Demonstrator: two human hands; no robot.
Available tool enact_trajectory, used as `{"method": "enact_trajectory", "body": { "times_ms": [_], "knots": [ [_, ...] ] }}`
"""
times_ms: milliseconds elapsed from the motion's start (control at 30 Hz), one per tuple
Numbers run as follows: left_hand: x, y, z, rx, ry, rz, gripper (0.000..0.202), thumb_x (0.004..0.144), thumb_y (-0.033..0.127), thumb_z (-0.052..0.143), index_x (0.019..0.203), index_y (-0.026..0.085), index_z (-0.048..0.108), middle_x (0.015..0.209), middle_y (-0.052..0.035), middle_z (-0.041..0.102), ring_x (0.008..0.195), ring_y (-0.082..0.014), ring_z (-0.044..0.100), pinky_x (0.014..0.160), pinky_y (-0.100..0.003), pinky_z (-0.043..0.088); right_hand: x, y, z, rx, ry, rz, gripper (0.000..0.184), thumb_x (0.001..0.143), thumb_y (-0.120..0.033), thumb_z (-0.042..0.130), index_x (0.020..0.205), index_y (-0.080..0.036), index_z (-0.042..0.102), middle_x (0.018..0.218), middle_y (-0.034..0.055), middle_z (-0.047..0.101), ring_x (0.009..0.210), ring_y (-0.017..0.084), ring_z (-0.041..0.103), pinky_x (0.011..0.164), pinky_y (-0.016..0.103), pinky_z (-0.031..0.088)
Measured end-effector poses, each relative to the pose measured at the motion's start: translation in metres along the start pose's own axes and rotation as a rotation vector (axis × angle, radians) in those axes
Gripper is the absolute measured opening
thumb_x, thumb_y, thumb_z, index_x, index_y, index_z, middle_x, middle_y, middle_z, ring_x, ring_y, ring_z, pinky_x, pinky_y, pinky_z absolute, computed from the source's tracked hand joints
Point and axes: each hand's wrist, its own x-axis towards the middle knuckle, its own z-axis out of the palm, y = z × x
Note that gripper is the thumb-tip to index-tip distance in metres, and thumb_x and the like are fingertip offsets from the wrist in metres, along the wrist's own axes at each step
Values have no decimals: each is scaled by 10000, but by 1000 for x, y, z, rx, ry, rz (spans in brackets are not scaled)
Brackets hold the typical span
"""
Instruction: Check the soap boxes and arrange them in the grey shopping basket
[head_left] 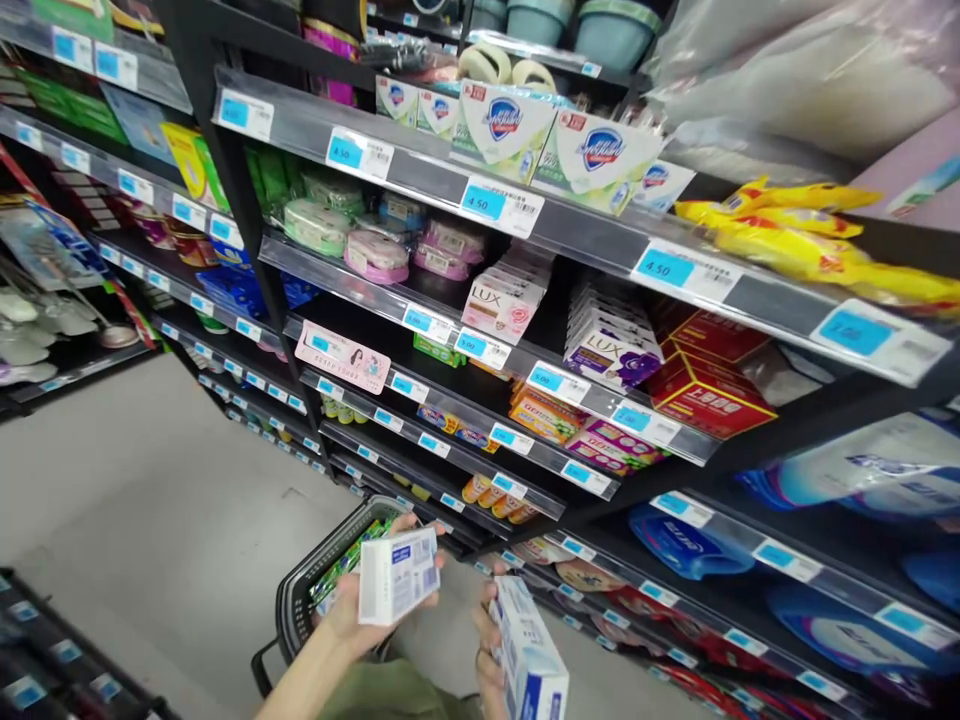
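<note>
My left hand (346,612) is closed around a white box with blue print (399,577), held out over the side of a dark shopping basket (289,590). To its right, my right hand (489,640) grips a second white and blue box (529,645), tilted with one end toward me. Fingers wrap the left side of that box; the thumb is partly hidden. Green packets (346,570) lie inside the basket, just behind my left hand. The two boxes are apart from each other.
Store shelves run along the front and right, with Safeguard soap boxes (504,130), LUX soap boxes (606,345), red boxes (709,385) and yellow packets (802,240). Blue bags (686,540) fill the lower right. Another rack (45,650) stands at the lower left, beside the grey floor (165,480).
</note>
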Motion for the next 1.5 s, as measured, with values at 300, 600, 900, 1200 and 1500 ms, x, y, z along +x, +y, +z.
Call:
{"method": "enact_trajectory", "body": {
  "times_ms": [300,600,900,1200,1500],
  "knots": [
    [3,13,1,316,279,144,881,656,273,976,1425,293,546,1066,-61,710,923,-249,694,783,-310,564,-6,15,-26,14,252,-25,674,599,-699,910,1076,-249,751,1005,69,771,932,257,714,807,339,606],
    [11,19,9,569,510,200,517,723,372,927,1144,216,670,1181,-78,710,1067,-322,707,807,-392,648,-3,11,0,-150,333,-188,605,676,-463,937,1149,-267,614,1007,-3,773,866,185,734,766,258,599],
    [4,19,-2,578,505,192,508,752,380,906,1169,209,671,1198,-95,707,1071,-333,712,811,-406,653,-8,11,4,-133,292,-172,638,653,-402,961,1149,-225,600,994,20,777,859,189,746,771,266,611],
    [3,18,-6,572,554,135,548,736,537,902,1112,205,682,1103,-90,724,1016,-315,709,756,-378,643,6,22,-17,110,369,-28,623,646,-433,961,1114,-145,667,985,89,796,845,233,753,644,298,608],
    [1,26,-9,577,614,42,762,631,636,928,1182,200,635,1209,-119,710,1171,-387,665,792,-382,648,16,-9,0,-89,322,-150,634,599,-504,984,1036,-192,646,875,-2,735,718,155,643,506,226,492]
  ]
}}
